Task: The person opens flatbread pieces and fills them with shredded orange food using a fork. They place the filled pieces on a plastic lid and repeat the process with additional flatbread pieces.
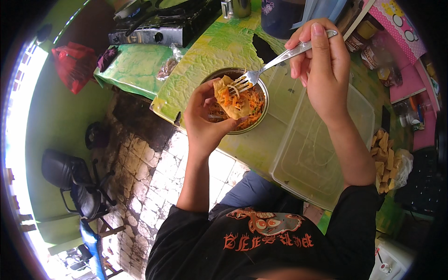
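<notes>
My left hand [205, 122] is closed round a golden-brown piece of fried tofu [239, 112], opened like a pocket. Shredded orange vegetable filling [228, 99] shows in its opening. In my right hand [324, 70] is a metal fork [284, 57], gripped by its handle between thumb and fingers. The fork's tines touch the filling at the tofu's upper edge. Directly beneath the tofu stands a round metal bowl [266, 103] with more shredded orange vegetables in it; my left hand and the tofu hide part of it.
A translucent plastic tray [322, 154] lies right of the bowl on the green-covered table [219, 44]. Tofu pieces [383, 161] in a plastic bag are at the right. A stove [154, 37] stands at the back left, a black office chair [70, 177] on the tiled floor.
</notes>
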The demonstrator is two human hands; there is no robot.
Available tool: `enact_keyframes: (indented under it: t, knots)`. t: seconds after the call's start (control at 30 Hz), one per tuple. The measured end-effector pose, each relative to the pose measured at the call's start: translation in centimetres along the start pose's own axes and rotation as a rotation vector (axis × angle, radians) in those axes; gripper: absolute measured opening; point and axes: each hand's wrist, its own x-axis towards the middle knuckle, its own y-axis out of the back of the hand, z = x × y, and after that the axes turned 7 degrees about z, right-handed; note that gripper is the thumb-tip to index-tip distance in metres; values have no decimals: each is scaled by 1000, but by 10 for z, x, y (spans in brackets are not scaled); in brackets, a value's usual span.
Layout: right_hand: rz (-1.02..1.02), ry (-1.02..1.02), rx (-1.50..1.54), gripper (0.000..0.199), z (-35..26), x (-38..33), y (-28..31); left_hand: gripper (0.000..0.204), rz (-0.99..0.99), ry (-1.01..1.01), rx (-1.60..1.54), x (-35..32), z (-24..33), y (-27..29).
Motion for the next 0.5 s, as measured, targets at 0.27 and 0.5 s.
enact_keyframes:
  t: [0.27, 0.5]
  knots:
    - [-72, 180, -29, 18, -7, -9, -2, 66, 1, 63, -6, -3, -1, -2]
    - [-133, 362, -109, 22, -15, -14, -2, 69, -17, -18, 61, 1, -5, 1]
